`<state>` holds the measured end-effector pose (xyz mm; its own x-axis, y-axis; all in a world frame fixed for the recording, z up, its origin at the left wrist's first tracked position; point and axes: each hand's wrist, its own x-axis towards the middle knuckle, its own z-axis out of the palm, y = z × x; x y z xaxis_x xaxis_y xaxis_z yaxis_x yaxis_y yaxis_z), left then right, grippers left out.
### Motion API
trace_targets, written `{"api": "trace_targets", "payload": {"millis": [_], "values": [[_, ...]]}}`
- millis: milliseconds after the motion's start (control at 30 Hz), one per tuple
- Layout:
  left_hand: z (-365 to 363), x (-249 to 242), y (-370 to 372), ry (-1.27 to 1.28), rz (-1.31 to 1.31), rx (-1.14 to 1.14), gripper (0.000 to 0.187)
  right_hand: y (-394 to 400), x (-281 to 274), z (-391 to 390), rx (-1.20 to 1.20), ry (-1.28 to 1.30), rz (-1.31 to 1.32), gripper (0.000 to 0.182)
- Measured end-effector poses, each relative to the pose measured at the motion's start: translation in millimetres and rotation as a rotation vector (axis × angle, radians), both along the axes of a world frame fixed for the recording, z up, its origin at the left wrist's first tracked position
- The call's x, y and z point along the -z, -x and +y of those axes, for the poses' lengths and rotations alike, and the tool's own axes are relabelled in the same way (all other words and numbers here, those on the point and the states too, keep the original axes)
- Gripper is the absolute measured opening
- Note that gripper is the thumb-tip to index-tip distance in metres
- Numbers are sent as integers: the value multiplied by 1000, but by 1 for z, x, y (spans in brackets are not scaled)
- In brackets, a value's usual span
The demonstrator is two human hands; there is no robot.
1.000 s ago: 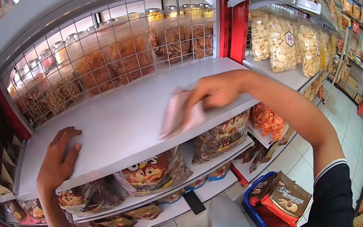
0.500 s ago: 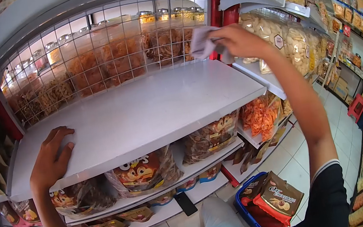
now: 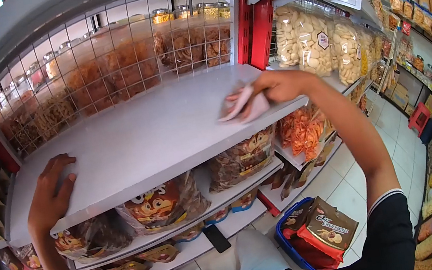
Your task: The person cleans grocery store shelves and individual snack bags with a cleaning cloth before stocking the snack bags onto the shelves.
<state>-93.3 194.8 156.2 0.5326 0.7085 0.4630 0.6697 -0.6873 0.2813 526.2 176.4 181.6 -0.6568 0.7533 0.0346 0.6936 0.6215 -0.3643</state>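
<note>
My right hand (image 3: 284,85) grips a pale pinkish-grey cloth (image 3: 245,105), which is over the right front part of the white shelf (image 3: 147,126). Motion blurs the cloth and fingertips a little. At the shelf's left end, my left hand (image 3: 50,189) rests on the surface with its fingers apart and nothing in it. A wire grid (image 3: 88,76) stands along the shelf's back edge, between two red posts.
Large snack bags (image 3: 162,203) fill the shelf below. A black phone (image 3: 217,239) lies on the lowest shelf. By my knees stands a blue basket (image 3: 285,241) with brown packets (image 3: 329,227). Bagged white crackers (image 3: 315,46) stand on the right. Another shelf hangs overhead.
My right hand has brought the cloth down from the red post at the back right to the shelf's front right part. My left hand stays on the shelf; the view has shifted slightly.
</note>
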Motion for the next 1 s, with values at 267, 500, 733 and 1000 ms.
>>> {"api": "trace_targets", "payload": {"millis": [267, 500, 733, 1000], "values": [[2, 1, 3, -13, 0, -2, 33, -35, -19, -15, 402, -507, -14, 47], [0, 0, 2, -22, 35, -16, 34, 122, -11, -23, -30, -155, 103, 55], [-3, -1, 5, -11, 27, -27, 35, 145, -9, -37, -148, -90, 110, 50], [-6, 3, 7, -248, -8, -19, 33, -6, -17, -70, 176, -104, -16, 50]]}}
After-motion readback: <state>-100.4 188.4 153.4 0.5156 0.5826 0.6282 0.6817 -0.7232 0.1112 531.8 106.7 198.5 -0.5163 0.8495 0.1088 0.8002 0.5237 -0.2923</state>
